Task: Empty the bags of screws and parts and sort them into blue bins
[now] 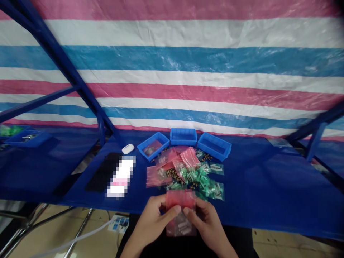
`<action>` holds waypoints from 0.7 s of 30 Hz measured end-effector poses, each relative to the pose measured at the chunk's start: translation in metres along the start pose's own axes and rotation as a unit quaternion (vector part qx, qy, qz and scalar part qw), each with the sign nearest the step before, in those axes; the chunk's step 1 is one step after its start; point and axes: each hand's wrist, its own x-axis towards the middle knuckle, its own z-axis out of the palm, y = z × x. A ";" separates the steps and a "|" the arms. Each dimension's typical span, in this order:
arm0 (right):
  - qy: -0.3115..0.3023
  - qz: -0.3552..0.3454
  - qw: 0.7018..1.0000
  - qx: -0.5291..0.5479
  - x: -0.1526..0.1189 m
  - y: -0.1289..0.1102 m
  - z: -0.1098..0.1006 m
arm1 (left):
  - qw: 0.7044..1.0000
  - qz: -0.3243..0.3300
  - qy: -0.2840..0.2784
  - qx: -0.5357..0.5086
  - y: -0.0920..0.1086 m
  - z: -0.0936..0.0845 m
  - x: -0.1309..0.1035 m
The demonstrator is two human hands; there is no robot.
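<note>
Both my left hand [158, 218] and my right hand [204, 222] grip a pink plastic bag [181, 229] at the table's front edge, thumbs on its face. Small pale pieces show through its lower part. Just beyond lies a heap of pink bags [158, 177], green plastic pieces [204, 181], brass-coloured screws [173, 174] and small clear bags [217, 168] holding pale pieces. How the bag's top edge is closed, I cannot tell.
Behind the heap stand three blue bins: a left bin [153, 146] with a pink bag inside, a middle bin [183, 137] and a right bin [214, 146]. A white case [128, 148] and a blurred-out white item [122, 177] lie left. Blue frame bars [67, 75] rise beside the table.
</note>
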 end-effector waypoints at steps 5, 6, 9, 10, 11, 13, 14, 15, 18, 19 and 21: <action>-0.039 0.016 0.997 0.068 -0.001 0.006 0.005 | 0.995 -0.022 0.085 -0.038 -0.012 -0.003 0.006; -0.056 0.021 0.995 0.079 0.000 0.007 0.006 | 0.992 -0.029 0.113 -0.054 -0.014 -0.004 0.007; -0.044 0.034 0.994 0.098 0.001 0.008 0.009 | 0.982 -0.056 0.141 -0.108 -0.017 -0.006 0.008; -0.017 0.033 0.994 0.105 0.003 0.008 0.009 | 0.982 -0.066 0.126 -0.123 -0.016 -0.006 0.007; 0.015 0.030 0.993 0.113 0.004 0.007 0.008 | 0.983 -0.076 0.105 -0.133 -0.015 -0.006 0.005; 0.076 0.023 0.990 0.119 0.007 0.005 0.005 | 0.982 -0.098 0.073 -0.142 -0.012 -0.006 -0.001; 0.096 0.023 0.988 0.117 0.009 0.004 0.003 | 0.981 -0.109 0.068 -0.142 -0.011 -0.005 -0.005; 0.106 0.026 0.988 0.110 0.010 0.004 0.001 | 0.980 -0.121 0.070 -0.140 -0.010 -0.005 -0.008; 0.075 0.041 0.992 0.089 0.013 0.003 -0.005 | 0.978 -0.142 0.089 -0.127 -0.006 -0.005 -0.013; 0.057 0.043 0.994 0.082 0.013 0.004 -0.005 | 0.978 -0.144 0.086 -0.122 -0.005 -0.006 -0.012; 0.034 0.040 0.996 0.065 0.013 0.005 -0.006 | 0.982 -0.137 0.074 -0.105 -0.004 -0.007 -0.008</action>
